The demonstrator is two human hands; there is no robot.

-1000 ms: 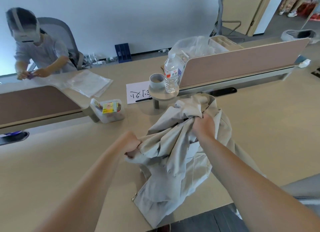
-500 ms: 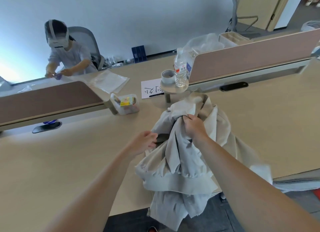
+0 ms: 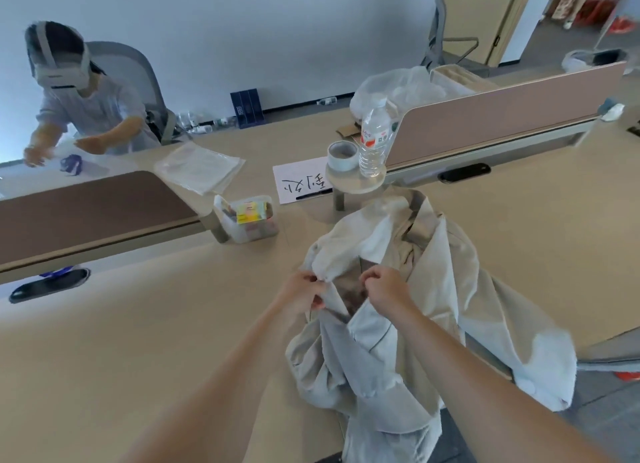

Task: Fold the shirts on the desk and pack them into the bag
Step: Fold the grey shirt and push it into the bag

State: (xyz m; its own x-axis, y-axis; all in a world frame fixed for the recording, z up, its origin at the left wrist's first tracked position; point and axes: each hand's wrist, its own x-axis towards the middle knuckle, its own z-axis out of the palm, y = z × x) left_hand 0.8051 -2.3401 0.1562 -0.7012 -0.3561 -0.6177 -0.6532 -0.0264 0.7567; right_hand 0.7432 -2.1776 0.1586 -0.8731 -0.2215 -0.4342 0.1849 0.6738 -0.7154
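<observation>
- Shirt (image 3: 446,282), pale beige and crumpled, lies on the counter (image 3: 138,341) in the lower centre and lower right of the frame; its lower part hangs over the near counter edge at the bottom of the frame; 1 sleeve trails toward the lower right
- left hand (image 3: 304,291), just left of centre, has its fingers (image 3: 317,282) curled and pinching a fold of the shirt's edge
- right hand (image 3: 388,289), just right of centre, has its fingers (image 3: 372,279) curled and clamped on the facing edge of cloth; the 2 hands are close together but apart, with a darker opening in the cloth between them
- above the shirt, a small round stand (image 3: 356,185) carries a water bottle (image 3: 374,140), upright, and a roll of tape (image 3: 342,155) just beside it on the left
- a white paper (image 3: 294,182) with black handwriting lies left of the stand; a black pen (image 3: 313,195) rests on its lower edge
- a clear plastic box (image 3: 247,218) sits left of centre, at the end of a brown divider panel (image 3: 86,206)
- a stack of clear plastic (image 3: 199,166) lies flat above the box; whether these are bags I cannot tell
- at the upper left of the frame, a seated person (image 3: 93,112) wearing a headset works at the far side of the counter
</observation>
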